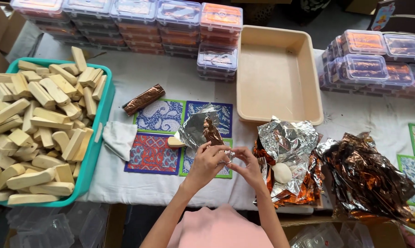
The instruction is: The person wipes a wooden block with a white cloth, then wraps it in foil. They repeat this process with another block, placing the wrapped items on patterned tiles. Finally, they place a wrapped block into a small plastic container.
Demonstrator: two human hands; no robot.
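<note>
Left hand point(206, 161): low centre of the frame, its fingers point(203, 148) pinched on the lower edge of a foil sheet point(199, 128).
Right hand point(248, 166): just right of the left, fingers curled and gripping the same crumpled foil end; the two hands nearly touch.
Foil sheet: silver outside, copper inside, standing up from the hands and half closed round a pale bar point(176, 141), whose bare end pokes out at the left.
Where it lies: at the frame's middle, over four patterned paper squares point(160, 115) on the white-clothed tabletop point(138, 73).
Doing it well: I would judge the foil should be held taut against the bar while the end is folded, with small tight creases and no hard tugging, since thin foil likely tears.
Finished piece: a copper-wrapped bar point(144, 99) lies slanted, upper left of the squares.
Stock: a teal tub point(95, 147) heaped with bare pale bars fills the left of the frame.
Spare foil: loose silver and copper sheets point(363, 174) piled at lower right, a pale round lump point(281, 172) among them.
Other: an empty beige tray point(276, 73) at upper centre; stacked clear lidded boxes point(216, 59) along the top; a white cloth point(118, 138) beside the tub.
</note>
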